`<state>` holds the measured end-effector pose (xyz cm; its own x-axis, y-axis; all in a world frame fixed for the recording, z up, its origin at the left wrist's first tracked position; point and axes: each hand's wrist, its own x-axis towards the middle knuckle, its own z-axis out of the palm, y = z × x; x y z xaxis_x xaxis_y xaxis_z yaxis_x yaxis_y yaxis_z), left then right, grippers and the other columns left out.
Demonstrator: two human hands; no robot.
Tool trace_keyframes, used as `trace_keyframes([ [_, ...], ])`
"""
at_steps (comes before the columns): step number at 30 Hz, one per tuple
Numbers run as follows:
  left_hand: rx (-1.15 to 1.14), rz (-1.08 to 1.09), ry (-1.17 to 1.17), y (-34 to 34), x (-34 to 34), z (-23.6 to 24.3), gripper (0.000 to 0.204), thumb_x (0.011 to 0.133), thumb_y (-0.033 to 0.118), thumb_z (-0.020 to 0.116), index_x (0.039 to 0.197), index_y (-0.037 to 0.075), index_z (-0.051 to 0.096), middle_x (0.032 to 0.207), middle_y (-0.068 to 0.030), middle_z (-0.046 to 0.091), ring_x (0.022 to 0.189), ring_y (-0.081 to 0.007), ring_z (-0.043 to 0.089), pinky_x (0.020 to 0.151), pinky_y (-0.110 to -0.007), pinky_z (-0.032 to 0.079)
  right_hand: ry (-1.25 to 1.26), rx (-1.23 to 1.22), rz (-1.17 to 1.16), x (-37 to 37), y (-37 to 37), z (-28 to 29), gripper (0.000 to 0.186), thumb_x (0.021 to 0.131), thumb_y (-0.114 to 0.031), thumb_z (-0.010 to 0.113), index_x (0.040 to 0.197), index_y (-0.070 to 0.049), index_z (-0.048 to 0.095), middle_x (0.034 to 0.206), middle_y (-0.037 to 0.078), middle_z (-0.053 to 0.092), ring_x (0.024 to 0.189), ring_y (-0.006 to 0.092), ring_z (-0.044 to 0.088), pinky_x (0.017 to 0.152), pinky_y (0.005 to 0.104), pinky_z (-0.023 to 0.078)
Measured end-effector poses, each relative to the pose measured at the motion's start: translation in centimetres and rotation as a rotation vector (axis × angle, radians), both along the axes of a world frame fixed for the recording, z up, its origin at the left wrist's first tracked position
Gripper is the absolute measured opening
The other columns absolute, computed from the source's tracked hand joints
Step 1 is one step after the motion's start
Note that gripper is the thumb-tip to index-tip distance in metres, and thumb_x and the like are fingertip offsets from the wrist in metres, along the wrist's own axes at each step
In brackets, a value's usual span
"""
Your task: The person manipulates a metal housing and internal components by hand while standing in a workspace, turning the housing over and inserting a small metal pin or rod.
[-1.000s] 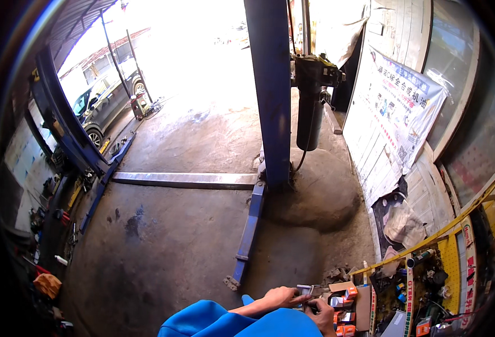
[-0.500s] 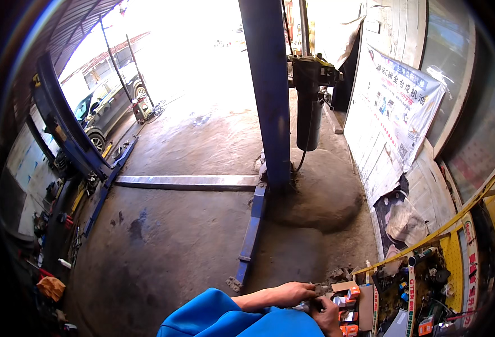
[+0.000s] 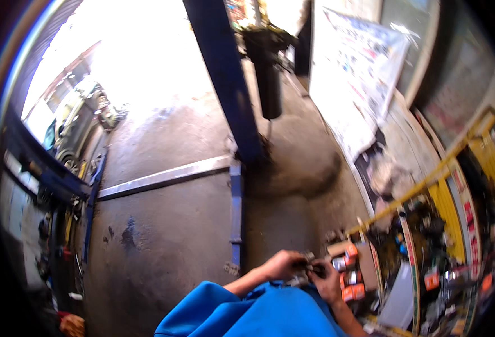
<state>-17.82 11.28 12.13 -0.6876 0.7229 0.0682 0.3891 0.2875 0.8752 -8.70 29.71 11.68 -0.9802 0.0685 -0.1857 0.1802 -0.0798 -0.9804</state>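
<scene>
At the lower middle, my left hand (image 3: 282,265) is closed on a small metal part (image 3: 308,262), whose shape is blurred and partly covered by fingers. Beside it, my right hand (image 3: 326,278) grips at the same part, fingers bent round it. Both hands are close together above my blue clothing (image 3: 258,320). Just right of them are small orange-and-white boxes (image 3: 352,292) and open brown cardboard (image 3: 366,264) among mixed dark items.
A yellow shelf rack (image 3: 447,219) with parts runs along the right, by a white wall with a banner (image 3: 354,73). A blue lift post (image 3: 225,84), floor beam (image 3: 163,177) and lift arm (image 3: 236,213) stand ahead. A parked car (image 3: 73,129) is outside at left.
My view has tilted down and turned slightly, so the scene sits higher and rotated. My hands, still together on the part, now appear higher in the picture.
</scene>
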Motion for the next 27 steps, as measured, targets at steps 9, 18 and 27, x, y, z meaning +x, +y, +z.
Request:
trace_keyframes([
  [9,0.027,0.158,-0.095,0.7,1.3,-0.6,0.015,0.082,0.0,0.07,0.097,-0.001,0.068,0.085,-0.0133,0.066,0.073,-0.0229,0.064,0.065,-0.031,0.051,-0.062,-0.161,0.005,-0.6,0.1,-2.5,0.017,0.092,-0.009,0.066,0.106,0.0,0.064,0.093,0.005,0.068,0.083,0.0084,0.061,0.074,0.023,0.05],
  [18,0.049,0.255,-0.231,0.6,2.0,-1.2,0.015,0.085,0.002,0.067,0.1,0.0,0.067,0.087,-0.0158,0.067,0.078,-0.0285,0.067,0.069,-0.034,0.053,0.004,-0.264,0.068,-0.8,0.2,-2.7,0.015,0.093,-0.009,0.065,0.107,-0.002,0.063,0.09,0.001,0.065,0.082,0.0059,0.058,0.074,0.02,0.048],
  [27,0.066,0.302,0.01,2.2,2.7,0.2,0.022,0.088,-0.002,0.064,0.109,0.003,0.066,0.09,-0.0164,0.066,0.077,-0.0276,0.067,0.066,-0.033,0.053,-0.081,-0.385,0.19,-1.0,1.5,-1.8,0.021,0.096,-0.019,0.063,0.105,-0.001,0.063,0.082,0.0,0.061,0.073,0.006,0.055,0.064,0.0224,0.047],
])
